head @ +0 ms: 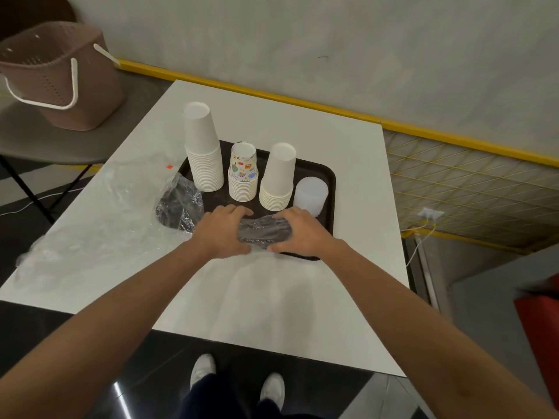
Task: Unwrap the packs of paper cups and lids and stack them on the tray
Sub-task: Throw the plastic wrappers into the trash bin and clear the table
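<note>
At the tray's [325, 176] near edge, left hand [222, 232] and right hand [298, 234] grip a wrapped pack [263, 231]; white table [272, 297] beneath, grey wall [302, 40] beyond.

We logged cups [202, 146] as matt white paper, printed cups [243, 173] same; lids [311, 195] frosted translucent plastic; pack [264, 231] black under shiny clear film; loose wrap [99, 207] glossy, crinkled film. We read tray [328, 176] as matt black plastic, table [272, 297] smooth white, basket [57, 83] brown perforated plastic, floor [151, 373] dark gloss.
</note>
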The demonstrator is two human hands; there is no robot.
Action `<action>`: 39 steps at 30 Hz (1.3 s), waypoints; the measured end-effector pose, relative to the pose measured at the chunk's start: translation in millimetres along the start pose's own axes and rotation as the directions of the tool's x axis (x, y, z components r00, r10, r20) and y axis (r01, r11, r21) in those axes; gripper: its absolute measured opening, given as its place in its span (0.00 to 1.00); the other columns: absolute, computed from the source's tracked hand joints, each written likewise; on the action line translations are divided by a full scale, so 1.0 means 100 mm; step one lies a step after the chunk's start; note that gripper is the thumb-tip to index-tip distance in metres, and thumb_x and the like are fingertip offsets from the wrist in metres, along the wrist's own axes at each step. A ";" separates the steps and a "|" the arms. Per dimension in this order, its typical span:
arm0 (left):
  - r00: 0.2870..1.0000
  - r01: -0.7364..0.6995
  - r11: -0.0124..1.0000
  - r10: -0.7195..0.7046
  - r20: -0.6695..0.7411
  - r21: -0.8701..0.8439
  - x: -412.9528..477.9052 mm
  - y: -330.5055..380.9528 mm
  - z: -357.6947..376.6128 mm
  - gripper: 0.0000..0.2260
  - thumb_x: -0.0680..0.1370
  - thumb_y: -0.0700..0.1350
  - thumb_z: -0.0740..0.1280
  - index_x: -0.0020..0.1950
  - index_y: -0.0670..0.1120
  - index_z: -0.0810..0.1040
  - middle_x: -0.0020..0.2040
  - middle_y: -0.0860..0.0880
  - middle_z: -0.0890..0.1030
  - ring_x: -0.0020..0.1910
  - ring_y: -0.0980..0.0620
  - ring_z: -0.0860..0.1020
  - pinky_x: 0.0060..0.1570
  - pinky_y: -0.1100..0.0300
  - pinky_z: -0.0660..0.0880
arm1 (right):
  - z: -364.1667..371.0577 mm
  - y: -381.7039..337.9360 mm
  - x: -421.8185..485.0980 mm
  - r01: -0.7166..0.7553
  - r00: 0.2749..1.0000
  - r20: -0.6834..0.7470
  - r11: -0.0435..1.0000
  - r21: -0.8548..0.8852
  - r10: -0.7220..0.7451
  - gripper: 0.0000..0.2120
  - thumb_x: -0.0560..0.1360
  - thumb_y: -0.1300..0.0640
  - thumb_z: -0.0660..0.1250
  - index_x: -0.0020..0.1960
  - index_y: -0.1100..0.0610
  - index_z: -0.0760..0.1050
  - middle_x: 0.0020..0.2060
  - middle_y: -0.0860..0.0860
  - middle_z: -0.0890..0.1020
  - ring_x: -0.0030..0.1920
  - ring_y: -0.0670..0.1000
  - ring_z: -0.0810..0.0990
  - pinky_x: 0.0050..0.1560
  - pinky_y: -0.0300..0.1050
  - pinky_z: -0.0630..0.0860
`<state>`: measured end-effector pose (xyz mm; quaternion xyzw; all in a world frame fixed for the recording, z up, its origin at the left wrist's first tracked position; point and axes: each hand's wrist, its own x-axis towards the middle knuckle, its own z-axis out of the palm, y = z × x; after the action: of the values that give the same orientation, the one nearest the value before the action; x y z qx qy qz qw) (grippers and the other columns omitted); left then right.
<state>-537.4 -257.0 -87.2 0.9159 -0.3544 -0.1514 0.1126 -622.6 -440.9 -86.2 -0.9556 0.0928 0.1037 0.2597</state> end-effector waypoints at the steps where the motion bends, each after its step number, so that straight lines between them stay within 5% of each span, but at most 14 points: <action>1: 1.000 -0.014 1.000 0.014 0.019 0.027 0.00 -0.03 0.02 0.34 0.68 0.53 0.74 0.71 0.51 0.66 0.65 0.48 0.72 0.64 0.45 0.69 0.60 0.49 0.68 | 0.05 -0.02 0.00 -0.005 1.000 0.018 1.000 -0.014 0.005 0.35 0.63 0.41 0.76 0.66 0.50 0.69 0.60 0.50 0.73 0.59 0.51 0.71 0.60 0.52 0.72; 6: 0.995 -0.095 0.992 0.094 0.014 0.082 0.05 -0.19 0.07 0.17 0.75 0.49 0.67 0.63 0.50 0.75 0.59 0.48 0.78 0.58 0.46 0.75 0.58 0.52 0.70 | 0.21 -0.16 0.03 -0.046 0.998 0.033 0.990 -0.132 0.051 0.36 0.66 0.42 0.74 0.69 0.50 0.66 0.66 0.50 0.69 0.67 0.52 0.66 0.66 0.51 0.63; 11: 0.986 -0.166 0.986 0.167 0.007 -0.023 0.08 -0.28 0.04 0.08 0.75 0.45 0.67 0.54 0.51 0.80 0.52 0.50 0.83 0.54 0.47 0.79 0.55 0.51 0.73 | 0.33 -0.22 0.04 -0.058 0.996 -0.074 0.980 -0.193 0.045 0.19 0.72 0.49 0.69 0.62 0.49 0.74 0.65 0.51 0.71 0.68 0.53 0.65 0.67 0.49 0.60; 16: 0.961 -0.251 0.947 0.217 -0.174 -0.201 0.06 -0.35 -0.06 0.10 0.72 0.45 0.71 0.52 0.48 0.81 0.49 0.50 0.84 0.50 0.49 0.80 0.50 0.52 0.76 | 0.30 -0.33 0.01 -0.105 0.968 -0.239 0.989 -0.108 0.077 0.10 0.75 0.51 0.66 0.52 0.56 0.79 0.56 0.51 0.76 0.58 0.53 0.71 0.57 0.48 0.64; 23: 0.926 -0.165 0.934 0.036 -0.376 -0.316 -0.05 -0.67 -0.39 0.17 0.69 0.47 0.70 0.58 0.47 0.78 0.53 0.47 0.82 0.54 0.47 0.77 0.53 0.53 0.75 | 0.14 -0.61 -0.01 -0.020 0.931 -0.349 0.973 0.232 0.103 0.05 0.74 0.63 0.63 0.40 0.60 0.68 0.36 0.55 0.76 0.37 0.52 0.72 0.40 0.47 0.72; 27: 0.956 0.070 0.990 -0.103 -0.273 -0.126 -0.18 -0.86 -0.53 0.33 0.66 0.52 0.75 0.68 0.49 0.67 0.66 0.43 0.70 0.65 0.41 0.66 0.61 0.47 0.68 | 0.06 -0.76 0.01 -0.025 0.898 -0.414 0.959 0.284 0.146 0.01 0.79 0.62 0.58 0.48 0.58 0.67 0.41 0.53 0.77 0.39 0.50 0.74 0.39 0.40 0.71; 31: 0.979 0.184 0.974 -0.168 -0.119 0.133 -0.29 -1.02 -0.46 0.45 0.62 0.63 0.74 0.72 0.52 0.56 0.70 0.41 0.62 0.67 0.40 0.62 0.64 0.47 0.64 | 0.12 -0.84 0.04 -0.021 0.889 -0.447 0.986 0.164 0.094 0.12 0.80 0.64 0.55 0.55 0.56 0.76 0.48 0.49 0.72 0.48 0.48 0.73 0.49 0.39 0.71; 36: 0.975 0.216 0.962 -0.220 0.004 0.168 -0.34 -1.07 -0.30 0.45 0.63 0.64 0.74 0.72 0.55 0.54 0.66 0.41 0.67 0.64 0.40 0.66 0.63 0.47 0.63 | 0.28 -0.91 0.06 -0.064 0.906 -0.404 0.985 0.161 0.125 0.16 0.79 0.65 0.57 0.63 0.57 0.75 0.57 0.54 0.74 0.56 0.52 0.75 0.62 0.43 0.71; 39: 0.973 0.230 0.970 -0.231 0.007 0.084 -0.33 -1.08 -0.23 0.41 0.65 0.57 0.76 0.70 0.54 0.56 0.62 0.43 0.70 0.62 0.40 0.70 0.62 0.46 0.62 | 0.36 -0.95 0.05 -0.016 0.931 -0.357 0.984 0.179 0.080 0.19 0.76 0.65 0.62 0.66 0.57 0.74 0.51 0.49 0.72 0.52 0.50 0.75 0.59 0.44 0.73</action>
<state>-486.2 -153.6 -93.4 0.9534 -0.2524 -0.1565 0.0534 -601.2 -342.5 -72.2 -0.9295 0.1713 -0.0767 0.3175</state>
